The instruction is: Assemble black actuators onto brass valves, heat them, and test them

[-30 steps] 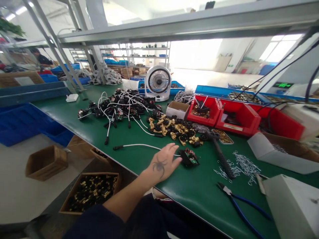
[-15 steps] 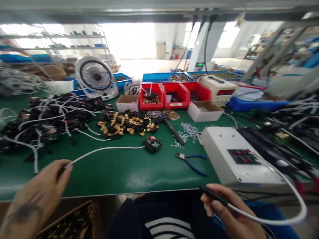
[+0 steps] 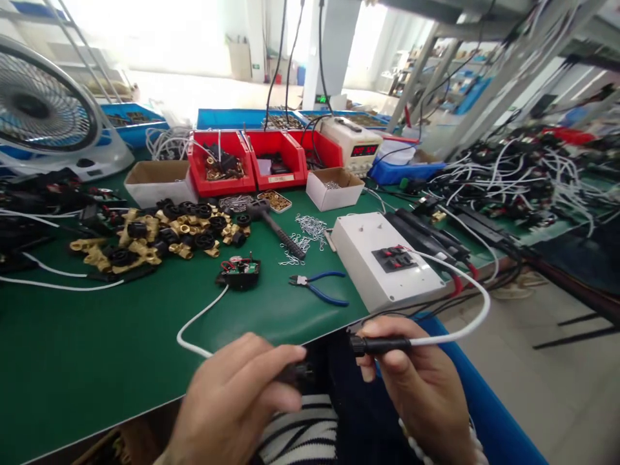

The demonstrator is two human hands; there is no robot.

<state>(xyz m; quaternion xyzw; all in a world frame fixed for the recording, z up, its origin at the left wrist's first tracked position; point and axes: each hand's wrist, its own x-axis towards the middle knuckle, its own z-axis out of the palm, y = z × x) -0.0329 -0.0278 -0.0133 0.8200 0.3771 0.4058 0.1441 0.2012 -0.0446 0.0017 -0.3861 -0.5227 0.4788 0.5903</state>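
Between the thumb and fingers of my left hand (image 3: 237, 394) is a black cable connector (image 3: 303, 372), partly hidden and blurred. Its white cable (image 3: 186, 342) runs up to a small black housing with a green circuit board (image 3: 241, 272) on the bench. My right hand (image 3: 416, 381) is closed around another black cable connector (image 3: 380, 345), its ribbed end pointing left. From that one a white cable (image 3: 477, 316) loops back to terminals on a grey metal box (image 3: 382, 265). The two connectors face each other, apart. Blue-handled cutting pliers (image 3: 320, 287) lie behind them.
Brass fittings with black caps (image 3: 169, 232) are heaped at left, near a hammer (image 3: 276, 226) and metal clips (image 3: 310, 232). Red bins (image 3: 223, 184), a white carton (image 3: 334, 200) and a power supply (image 3: 349, 145) stand behind. A fan (image 3: 43, 110) is far left.
My left hand has come from the far left toward my right hand, bringing its connector along. The circuit-board housing has turned and its cable now bends. The view has swung right.
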